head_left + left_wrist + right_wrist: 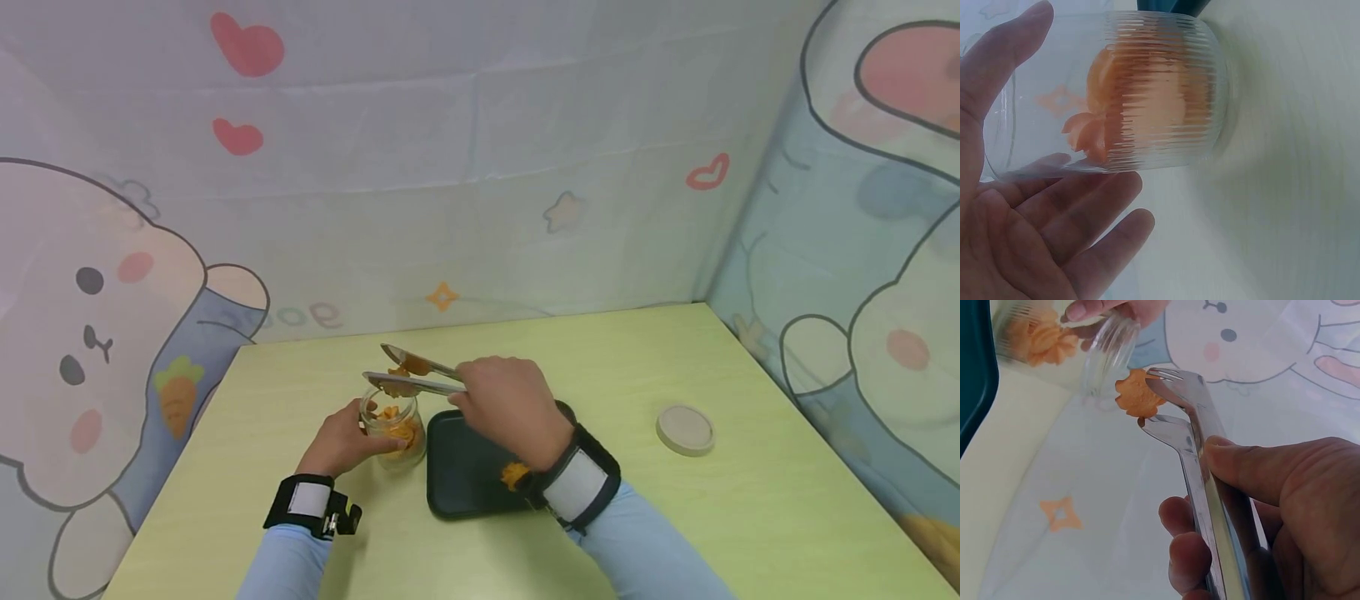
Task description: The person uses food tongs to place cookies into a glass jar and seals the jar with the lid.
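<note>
My left hand grips a clear ribbed glass jar, thumb on one side and fingers on the other. Inside it lie several orange flower-shaped snack pieces. Metal tongs are held in my right hand, thumb and fingers curled round their arms. Between the tong tips is an orange flower-shaped piece, just over the open mouth of the jar. Beneath my right hand lies a dark tray, partly hidden, bearing an orange piece near my right wrist.
A round pale lid lies on the light yellow table, well to the right of the tray. Behind the table hangs a printed cloth with hearts and cartoon animals, and more cloth stands at both sides.
</note>
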Demonstrator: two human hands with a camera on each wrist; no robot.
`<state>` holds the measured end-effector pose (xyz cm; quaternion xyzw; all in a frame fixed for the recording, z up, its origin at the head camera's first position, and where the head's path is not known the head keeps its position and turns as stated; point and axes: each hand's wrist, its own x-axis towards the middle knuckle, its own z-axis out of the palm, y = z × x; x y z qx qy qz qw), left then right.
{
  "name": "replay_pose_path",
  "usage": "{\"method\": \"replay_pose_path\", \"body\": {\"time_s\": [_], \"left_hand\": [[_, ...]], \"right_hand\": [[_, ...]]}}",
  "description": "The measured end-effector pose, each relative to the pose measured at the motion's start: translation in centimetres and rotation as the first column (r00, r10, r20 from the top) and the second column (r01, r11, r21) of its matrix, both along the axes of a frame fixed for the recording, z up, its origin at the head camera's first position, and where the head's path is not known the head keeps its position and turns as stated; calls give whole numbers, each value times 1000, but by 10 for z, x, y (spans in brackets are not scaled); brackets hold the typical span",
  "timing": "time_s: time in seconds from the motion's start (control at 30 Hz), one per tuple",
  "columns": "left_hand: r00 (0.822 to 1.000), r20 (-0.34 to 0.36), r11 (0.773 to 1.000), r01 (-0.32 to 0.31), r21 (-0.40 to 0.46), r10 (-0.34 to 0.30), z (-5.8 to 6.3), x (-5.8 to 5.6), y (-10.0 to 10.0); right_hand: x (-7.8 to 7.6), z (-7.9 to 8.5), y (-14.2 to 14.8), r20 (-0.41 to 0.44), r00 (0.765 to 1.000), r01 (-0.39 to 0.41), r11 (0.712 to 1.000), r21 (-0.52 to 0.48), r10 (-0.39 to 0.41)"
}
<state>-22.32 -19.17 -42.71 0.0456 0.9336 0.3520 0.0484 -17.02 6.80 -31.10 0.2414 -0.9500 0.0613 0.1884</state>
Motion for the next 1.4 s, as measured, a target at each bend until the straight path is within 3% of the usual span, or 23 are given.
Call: {"method": "replay_pose_path", "body": {"time_s": [0.2,0.67,1.1,1.4], "left_hand": [[1000,12,999,2,49,-3,-2,-2,0],[1000,4,1000,-3,31,3,-2,-1,0],[1000,2,1000,0,9,0,-3,-2,-2],[1000,-5,1000,1,-3,-1,-2,-1,-1]], "right_hand": [[-2,-4,-8,22,1000,-6,1000,22,6],[-6,-12,-1,48,998,31,999,15,-32],[-5,-18,19,49,997,56,998,-38,-54],[-4,-24,38,101,989,112,991,-73,-104]]}}
